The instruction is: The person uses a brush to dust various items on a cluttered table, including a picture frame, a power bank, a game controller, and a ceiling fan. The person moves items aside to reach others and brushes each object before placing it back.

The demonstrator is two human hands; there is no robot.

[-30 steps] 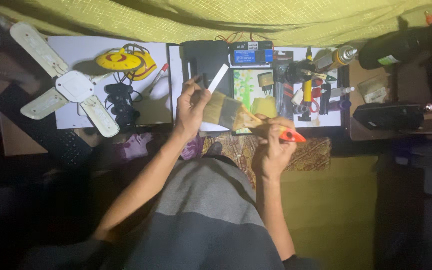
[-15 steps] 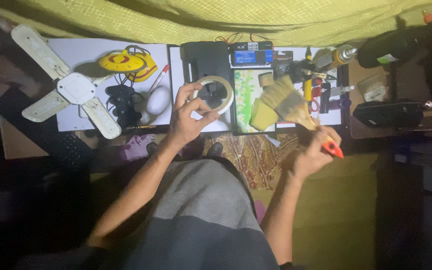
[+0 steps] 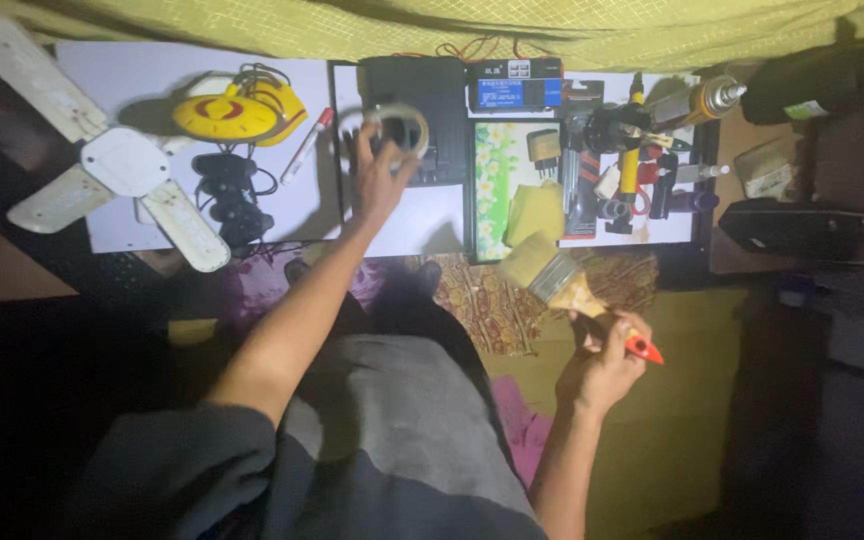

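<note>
The left hand point(image 3: 377, 180) is reaching out over the tabletop point(image 3: 422, 215) and is closing its fingers around a roll of tape point(image 3: 399, 128), which is sitting against the black device point(image 3: 432, 100) near the far edge of the tabletop, about midway along it. The right hand point(image 3: 602, 365) is hanging off the near edge, well apart from the left hand, and is gripping a paintbrush point(image 3: 567, 285) by its wooden handle, whose tip is red; the pale bristles are pointing up and left toward the tabletop's near edge, just above a patterned cloth point(image 3: 497, 295). To the left of the tape, a red marker point(image 3: 307, 147) is lying slanted on a white sheet point(image 3: 282, 200), and beside it a yellow and red round gadget point(image 3: 232, 112) is resting with its cord coiled around it. Below that, a black game controller point(image 3: 224, 195) is lying near the white fan blades point(image 3: 92, 160), which are spreading toward the left edge. To the right of the tape, a blue-faced box point(image 3: 517, 92) is sitting at the far edge, a yellow sponge point(image 3: 537, 210) is lying just beyond the brush's bristles, and a spray can point(image 3: 707, 98) is lying tilted toward the far right corner, next to a cluster of small tools.
</note>
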